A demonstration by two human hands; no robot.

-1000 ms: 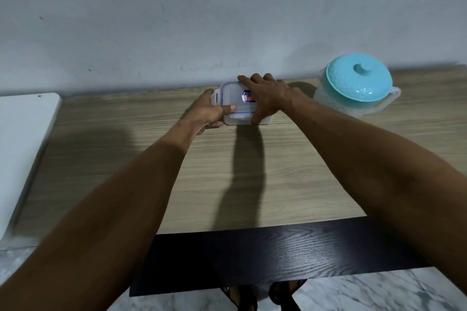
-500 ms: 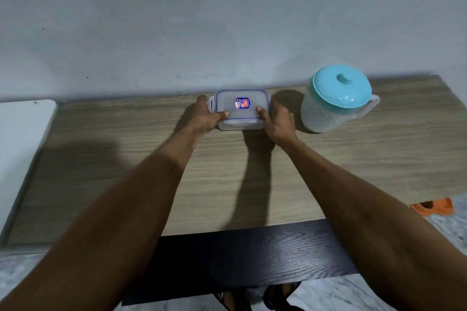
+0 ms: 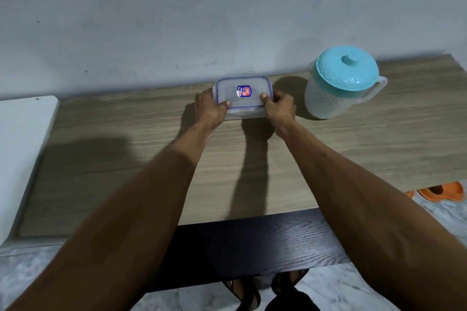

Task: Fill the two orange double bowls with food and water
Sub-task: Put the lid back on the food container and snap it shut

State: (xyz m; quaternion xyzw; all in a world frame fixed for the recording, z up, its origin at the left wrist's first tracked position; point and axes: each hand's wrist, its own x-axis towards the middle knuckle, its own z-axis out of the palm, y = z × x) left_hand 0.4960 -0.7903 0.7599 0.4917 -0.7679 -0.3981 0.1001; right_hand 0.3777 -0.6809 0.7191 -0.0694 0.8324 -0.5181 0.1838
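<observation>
A clear plastic food container (image 3: pixel 242 88) with a blue-rimmed lid and a small sticker sits at the back of the wooden table (image 3: pixel 252 159), near the wall. My left hand (image 3: pixel 208 108) grips its left side and my right hand (image 3: pixel 279 108) its right side, both thumbs pressed on the lid's front edge. To the right stands a translucent water jug (image 3: pixel 338 83) with a turquoise lid. One orange double bowl (image 3: pixel 442 190) shows on the floor past the table's right edge, partly hidden.
A white board or appliance top (image 3: pixel 22 149) lies against the table's left side. The grey wall (image 3: pixel 227 20) rises right behind the container. A dark panel (image 3: pixel 252 247) runs under the table's front edge, and my sandalled feet stand on the marble floor.
My right hand slid off the lid's top to the container's right side, and both thumbs now rest on the front edge. The view shifted, bringing the orange bowl into sight.
</observation>
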